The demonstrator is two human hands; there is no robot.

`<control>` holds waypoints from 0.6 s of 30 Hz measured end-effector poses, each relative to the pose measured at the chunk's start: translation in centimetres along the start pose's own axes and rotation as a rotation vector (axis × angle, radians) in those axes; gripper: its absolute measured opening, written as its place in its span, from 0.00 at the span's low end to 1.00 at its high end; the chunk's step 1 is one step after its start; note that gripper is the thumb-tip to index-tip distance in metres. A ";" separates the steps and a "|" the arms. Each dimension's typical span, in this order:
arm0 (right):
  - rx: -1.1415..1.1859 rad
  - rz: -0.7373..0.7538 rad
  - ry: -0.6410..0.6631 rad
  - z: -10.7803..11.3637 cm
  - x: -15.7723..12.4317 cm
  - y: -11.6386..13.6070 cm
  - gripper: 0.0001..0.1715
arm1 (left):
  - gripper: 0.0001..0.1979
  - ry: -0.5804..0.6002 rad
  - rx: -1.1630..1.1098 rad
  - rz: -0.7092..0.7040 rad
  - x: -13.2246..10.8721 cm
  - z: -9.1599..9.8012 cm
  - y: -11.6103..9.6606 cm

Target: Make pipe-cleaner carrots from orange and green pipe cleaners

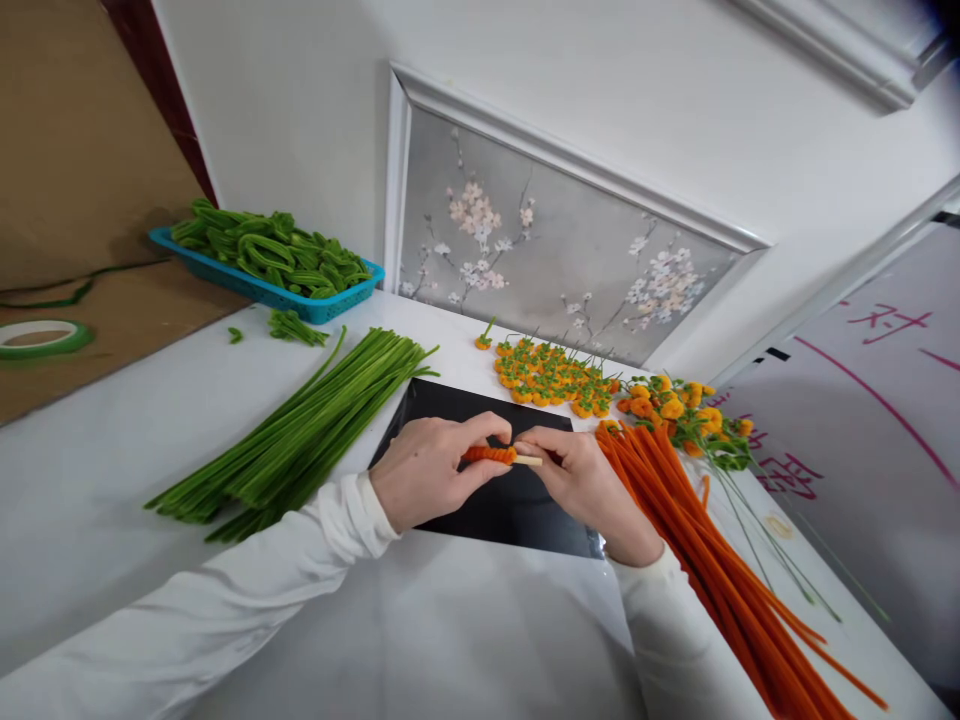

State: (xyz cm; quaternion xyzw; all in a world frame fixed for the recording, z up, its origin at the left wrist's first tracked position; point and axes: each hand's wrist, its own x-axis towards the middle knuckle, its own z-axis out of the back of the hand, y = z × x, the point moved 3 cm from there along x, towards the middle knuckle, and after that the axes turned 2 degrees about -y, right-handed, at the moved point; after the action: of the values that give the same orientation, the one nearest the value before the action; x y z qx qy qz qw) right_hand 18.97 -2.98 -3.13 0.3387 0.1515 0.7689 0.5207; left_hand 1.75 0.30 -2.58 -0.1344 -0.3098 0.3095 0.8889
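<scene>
Head view: left hand (439, 465) grip pinches a fuzzy orange coil (489, 454), wound round a slim pale stick (529, 461), above a flat black sheet (495, 515) on the white bench (97, 490); right hand (581, 478) fingertips beside the stick, cannot tell if gripping. Long green fuzzy stems (315, 430) lie left, orange fuzzy stems (705, 540) right.

Handwritten in magenta on the pale board (832, 420) at the right, the character "对" (889, 322) can be read. Lower down, more handwriting (795, 478) in the same colour (slanted, and too unclear to make out surely) stands beneath a long curved stroke (881, 403).
</scene>
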 end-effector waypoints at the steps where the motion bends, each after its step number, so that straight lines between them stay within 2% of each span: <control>1: 0.006 -0.007 0.005 0.0 0.0 -0.1 0.12 | 0.12 -0.003 -0.010 0.002 0.0 0.0 0.0; 6: 0.004 -0.016 0.024 0.0 0.0 -0.2 0.09 | 0.10 -0.061 -0.130 -0.071 -0.2 -0.1 -0.1; 18: -0.004 -0.006 0.059 -0.1 -0.2 0.1 0.11 | 0.09 -0.125 -0.245 -0.114 -0.2 -0.3 0.1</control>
State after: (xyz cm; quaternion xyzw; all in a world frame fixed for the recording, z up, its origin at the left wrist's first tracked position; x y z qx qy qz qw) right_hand 18.86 -3.21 -3.23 0.3146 0.1663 0.7773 0.5188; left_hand 1.76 0.24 -2.90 -0.2049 -0.4070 0.2262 0.8609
